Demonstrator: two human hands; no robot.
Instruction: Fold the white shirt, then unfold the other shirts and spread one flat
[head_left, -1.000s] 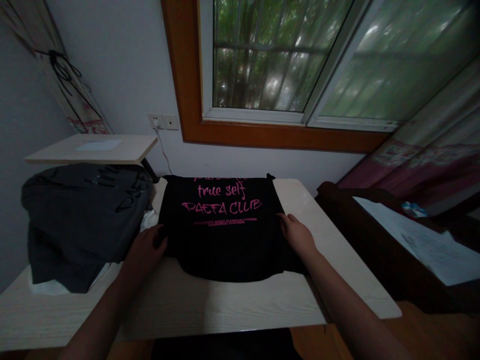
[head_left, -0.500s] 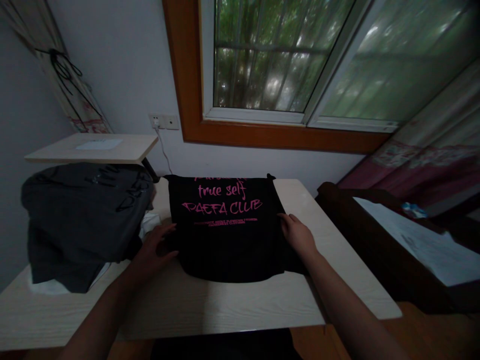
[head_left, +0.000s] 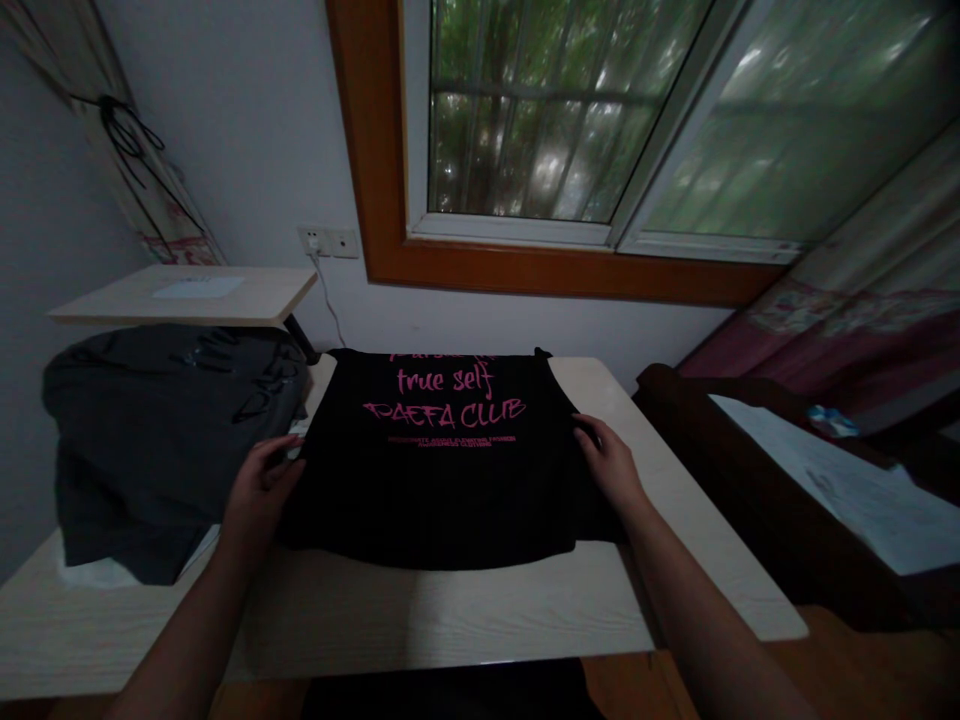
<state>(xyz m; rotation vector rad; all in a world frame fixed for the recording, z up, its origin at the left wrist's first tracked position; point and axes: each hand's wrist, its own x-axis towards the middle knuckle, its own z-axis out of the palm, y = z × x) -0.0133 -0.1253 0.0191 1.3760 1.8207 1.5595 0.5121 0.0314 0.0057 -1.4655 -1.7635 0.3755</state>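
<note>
A black T-shirt [head_left: 435,500] with pink lettering lies spread on a pale wooden table [head_left: 450,620], its far end reaching the table's back edge. At its left edge, my left hand [head_left: 262,490] has thumb and fingers closed on the cloth. The right edge is pinched by my right hand [head_left: 611,465], whose thumb and forefinger meet near the lettering's level. Cloth under the fingers is partly hidden and dark.
Left of the T-shirt, dark grey garments [head_left: 165,440] with black print are heaped over something white. Above them juts a small raised shelf [head_left: 187,290] bearing a paper. A brown seat [head_left: 750,500] with a white sheet [head_left: 847,480] stands at right. Behind are a wall socket [head_left: 330,242] and a window.
My left hand has moved left, drawing the T-shirt's left side outward so the cloth lies wider. My right hand has shifted slightly right along the opposite edge.
</note>
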